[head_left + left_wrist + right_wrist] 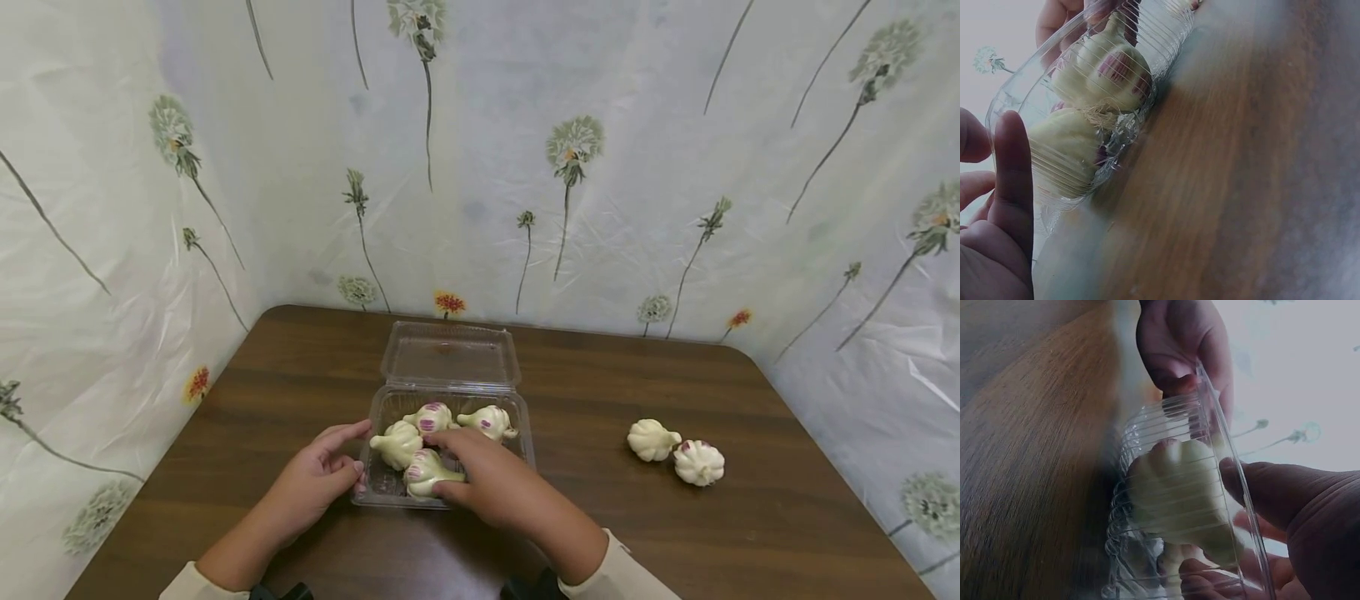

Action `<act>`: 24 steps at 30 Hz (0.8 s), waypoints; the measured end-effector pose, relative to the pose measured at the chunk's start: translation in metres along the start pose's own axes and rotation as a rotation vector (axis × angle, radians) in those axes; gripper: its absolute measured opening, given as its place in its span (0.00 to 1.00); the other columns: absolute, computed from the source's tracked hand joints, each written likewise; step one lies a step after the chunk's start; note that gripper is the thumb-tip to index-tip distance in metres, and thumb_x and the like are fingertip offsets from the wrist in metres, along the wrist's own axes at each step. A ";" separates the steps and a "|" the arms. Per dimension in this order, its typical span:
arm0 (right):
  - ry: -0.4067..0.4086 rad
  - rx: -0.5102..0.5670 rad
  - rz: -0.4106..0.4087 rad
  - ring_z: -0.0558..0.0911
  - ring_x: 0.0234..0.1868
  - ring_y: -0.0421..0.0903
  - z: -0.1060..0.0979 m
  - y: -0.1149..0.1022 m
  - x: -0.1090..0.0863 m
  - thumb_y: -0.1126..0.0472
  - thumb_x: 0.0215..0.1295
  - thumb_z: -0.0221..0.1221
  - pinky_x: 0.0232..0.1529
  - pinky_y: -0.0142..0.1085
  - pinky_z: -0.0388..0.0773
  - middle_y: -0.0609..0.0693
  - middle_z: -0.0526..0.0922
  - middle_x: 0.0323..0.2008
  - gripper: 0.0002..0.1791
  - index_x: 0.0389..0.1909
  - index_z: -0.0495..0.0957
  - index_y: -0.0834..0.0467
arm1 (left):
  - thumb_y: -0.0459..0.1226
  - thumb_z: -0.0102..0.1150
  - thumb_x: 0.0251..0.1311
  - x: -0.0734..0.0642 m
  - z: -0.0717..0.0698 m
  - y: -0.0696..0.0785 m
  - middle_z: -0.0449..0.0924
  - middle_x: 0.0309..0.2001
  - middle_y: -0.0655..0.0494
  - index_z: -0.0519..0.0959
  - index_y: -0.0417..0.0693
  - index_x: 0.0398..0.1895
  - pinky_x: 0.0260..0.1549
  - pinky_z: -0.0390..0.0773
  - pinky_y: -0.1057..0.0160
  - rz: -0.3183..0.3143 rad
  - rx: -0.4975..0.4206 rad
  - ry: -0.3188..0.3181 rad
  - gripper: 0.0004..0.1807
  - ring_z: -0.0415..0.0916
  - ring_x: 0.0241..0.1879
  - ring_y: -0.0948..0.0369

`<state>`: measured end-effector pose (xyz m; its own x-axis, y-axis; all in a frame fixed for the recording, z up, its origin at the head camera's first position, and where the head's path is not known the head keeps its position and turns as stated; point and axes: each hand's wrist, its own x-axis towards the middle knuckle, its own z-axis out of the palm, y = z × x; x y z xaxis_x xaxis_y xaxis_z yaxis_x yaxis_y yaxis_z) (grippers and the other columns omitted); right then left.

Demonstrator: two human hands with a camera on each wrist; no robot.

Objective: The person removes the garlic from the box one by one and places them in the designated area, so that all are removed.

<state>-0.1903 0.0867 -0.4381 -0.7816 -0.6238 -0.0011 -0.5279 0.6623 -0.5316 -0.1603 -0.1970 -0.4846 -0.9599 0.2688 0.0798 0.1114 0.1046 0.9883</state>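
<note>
A clear plastic clamshell box lies on the table with several garlic bulbs in it and its lid folded back. My left hand holds the box's left edge, thumb at the near corner and index finger farther along the rim. Reaching in over the right front, my right hand grips the front garlic bulb, with the thumb near its stem and fingers over its far side. Through the ribbed wall in the right wrist view, this garlic bulb shows beside the fingers.
Two more garlic bulbs lie close together on the brown wooden table, to the right of the box. Flower-printed sheeting hangs behind the table and along both sides.
</note>
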 end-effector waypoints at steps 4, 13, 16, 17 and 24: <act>-0.005 -0.008 -0.004 0.81 0.61 0.44 0.001 -0.002 0.003 0.51 0.69 0.69 0.65 0.43 0.79 0.48 0.79 0.66 0.33 0.72 0.73 0.52 | 0.25 0.57 0.70 0.000 0.000 0.000 0.62 0.71 0.32 0.65 0.34 0.77 0.36 0.86 0.66 -0.002 -0.001 0.003 0.32 0.80 0.32 0.64; -0.019 0.018 -0.007 0.81 0.61 0.45 0.004 -0.004 0.007 0.52 0.69 0.69 0.64 0.43 0.79 0.47 0.81 0.62 0.27 0.66 0.77 0.51 | 0.25 0.58 0.69 0.001 0.000 0.000 0.62 0.70 0.32 0.65 0.34 0.77 0.36 0.86 0.66 0.011 -0.013 -0.005 0.32 0.79 0.32 0.64; -0.032 0.037 -0.003 0.80 0.62 0.45 0.003 -0.003 0.008 0.52 0.69 0.69 0.65 0.44 0.79 0.46 0.81 0.62 0.26 0.66 0.77 0.51 | 0.25 0.58 0.69 0.001 0.000 0.000 0.62 0.70 0.32 0.65 0.34 0.76 0.36 0.86 0.66 0.015 -0.011 -0.005 0.32 0.79 0.32 0.64; -0.038 0.044 -0.001 0.80 0.62 0.45 0.004 -0.003 0.008 0.51 0.69 0.69 0.65 0.44 0.78 0.46 0.81 0.63 0.26 0.66 0.77 0.51 | 0.25 0.58 0.69 0.001 0.000 0.000 0.62 0.70 0.32 0.66 0.34 0.76 0.36 0.86 0.66 0.014 -0.008 -0.003 0.32 0.79 0.32 0.64; -0.058 0.071 -0.011 0.78 0.66 0.44 0.004 -0.001 0.009 0.52 0.70 0.68 0.68 0.45 0.76 0.45 0.80 0.65 0.26 0.67 0.76 0.50 | 0.24 0.57 0.68 0.001 0.001 -0.001 0.63 0.69 0.31 0.66 0.33 0.76 0.35 0.86 0.66 0.014 -0.009 0.009 0.32 0.80 0.32 0.65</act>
<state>-0.1957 0.0794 -0.4408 -0.7543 -0.6552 -0.0425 -0.5102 0.6256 -0.5902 -0.1612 -0.1961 -0.4851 -0.9606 0.2612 0.0950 0.1227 0.0920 0.9882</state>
